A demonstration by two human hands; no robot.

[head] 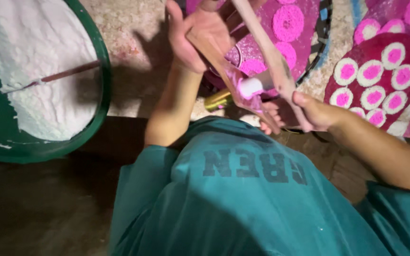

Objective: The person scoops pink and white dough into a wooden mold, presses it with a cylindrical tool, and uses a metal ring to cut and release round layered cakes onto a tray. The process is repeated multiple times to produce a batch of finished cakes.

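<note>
My left hand (196, 34) grips the upper end of a wooden two-armed tong-like mould (243, 76) held over my lap. My right hand (315, 113) holds the lower end of its other arm. Between the two wooden arms sits a small white and pink powder plug (250, 87). A brass-coloured cylinder (218, 100) lies just below the tool. Under the tool, pink-and-white powder discs (288, 21) cover a magenta patterned surface.
A large green basin (101, 71) of white powder (43, 66) with a stick (69, 72) in it stands at the upper left. More pink-centred white discs (373, 80) lie on a dark magenta patch at the right. My teal shirt (243, 199) fills the foreground.
</note>
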